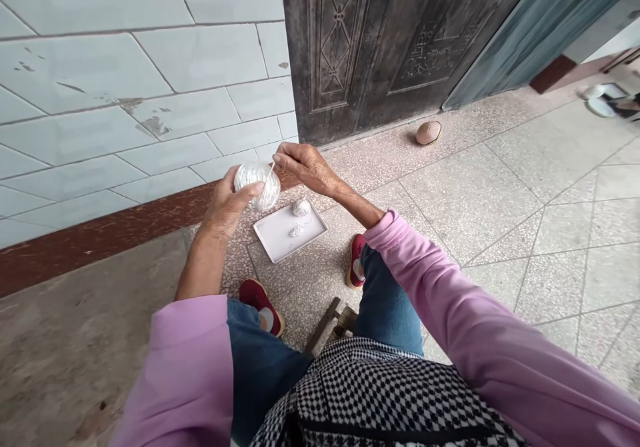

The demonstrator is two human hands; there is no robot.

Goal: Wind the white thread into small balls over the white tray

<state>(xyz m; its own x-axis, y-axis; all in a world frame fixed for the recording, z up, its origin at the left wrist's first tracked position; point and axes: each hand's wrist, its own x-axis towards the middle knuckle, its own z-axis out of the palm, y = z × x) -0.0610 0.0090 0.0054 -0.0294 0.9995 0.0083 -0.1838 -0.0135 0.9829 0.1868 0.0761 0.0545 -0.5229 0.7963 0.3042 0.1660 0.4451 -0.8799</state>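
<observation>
The tray [267,232] lies on the floor, and everything here can be placed by it; the ball of white cord [254,177] is held up just beyond its far left corner, gripped by the left hand [225,208], fingers behind and thumb pressed across the front. The right hand [309,169], beyond the tray's far edge, pinches a short length of cord [271,171] between thumb and fingertips, close against the ball's right side.

The likeliest trouble, I judge, is the wraps slipping; they look smooth and glossy, so a slack pinch or a thumb pressing too near the edge could let loops slide off and snarl. Too hard a pull could twist the ball out of the left hand — it might then drop on the tray or roll past it.

On the tray, a larger white clump [301,208] sits near the far right corner, a smaller white clump [297,232] nearer its middle; a dangling loop could catch on either. The left shoe [257,302], on the tray's near side, could trap any cord that falls there.
</observation>
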